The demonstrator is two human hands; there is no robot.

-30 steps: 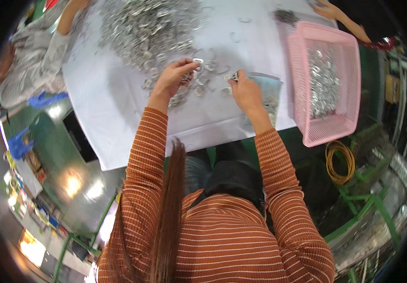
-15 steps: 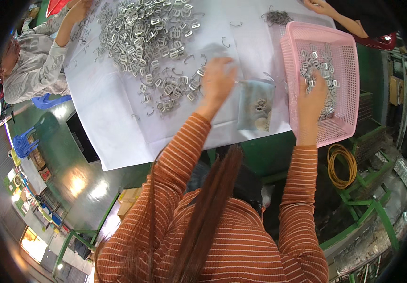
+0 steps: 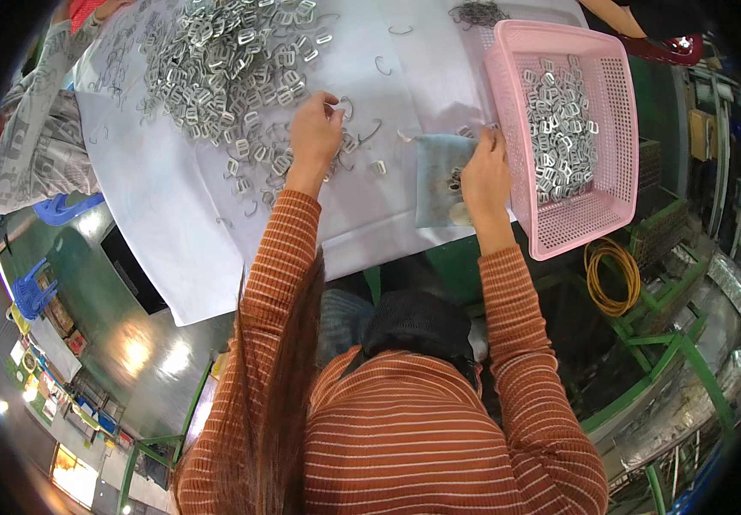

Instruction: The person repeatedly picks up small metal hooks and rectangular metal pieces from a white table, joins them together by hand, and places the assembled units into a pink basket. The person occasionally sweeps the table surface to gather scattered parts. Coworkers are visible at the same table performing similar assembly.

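Observation:
Beside the right edge of the big pile of silver metal slide buckles (image 3: 216, 77), my left hand (image 3: 314, 137) has its fingers pinched. A curved wire hook (image 3: 347, 106) shows right at its fingertips; whether it is gripped I cannot make out. My right hand (image 3: 487, 176) is closed over the right side of a light-blue cloth pouch (image 3: 439, 163), its fingertips together near the basket's left wall. What they hold, if anything, is hidden. Several more buckles (image 3: 559, 129) lie inside the pink perforated basket (image 3: 535, 219) to the right.
Loose wire hooks (image 3: 383, 66) lie on the white tablecloth (image 3: 164, 232). A dark wire tangle (image 3: 479, 13) sits at the far side. Another person's patterned sleeve (image 3: 31, 129) is at the left, and another's forearm (image 3: 615, 15) at the far right. A coiled yellow hose (image 3: 613, 276) hangs below the basket.
My right hand has come out of the basket and moved left to the pouch. My left hand has moved left and closed into a pinch. The whole view has shifted slightly.

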